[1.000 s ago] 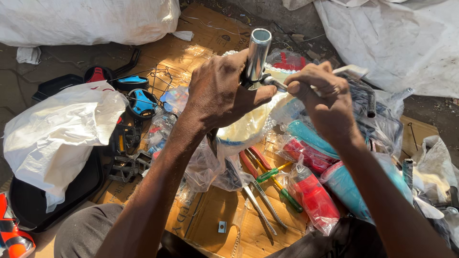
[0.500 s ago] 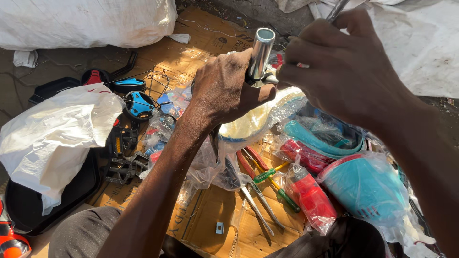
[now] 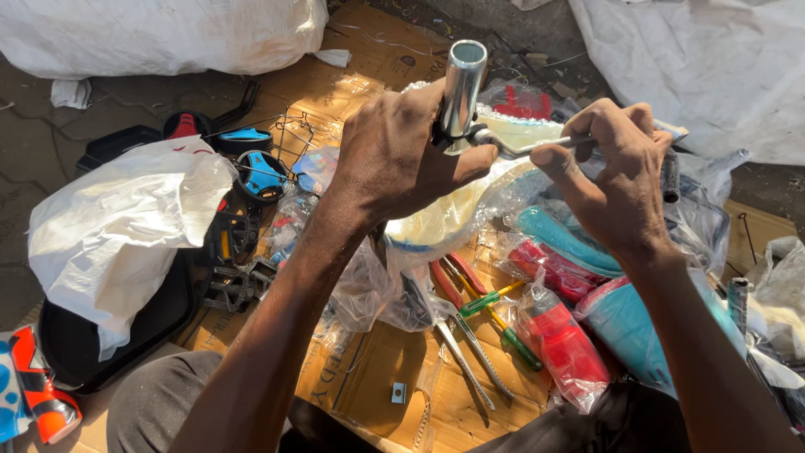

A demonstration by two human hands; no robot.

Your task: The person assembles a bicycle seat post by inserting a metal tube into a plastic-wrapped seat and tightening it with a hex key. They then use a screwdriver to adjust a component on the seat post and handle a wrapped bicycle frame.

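Flattened cardboard point(image 3: 369, 75) is lying on the ground, carrying bagged parts. White plastic bag point(image 3: 117, 226) is sitting at left. Left hand point(image 3: 394, 159) is gripping a shiny metal tube point(image 3: 463, 88) upright, fingers closed around its lower end. Right hand point(image 3: 616, 180) is pinching a thin metal tool point(image 3: 537, 147), its tip touching the tube's base. Pliers point(image 3: 470, 335) are lying below, between the forearms.

Lower end of the metal tube point(image 3: 464, 84) (shiny, upright) inside the left hand point(image 3: 394, 159) grip.
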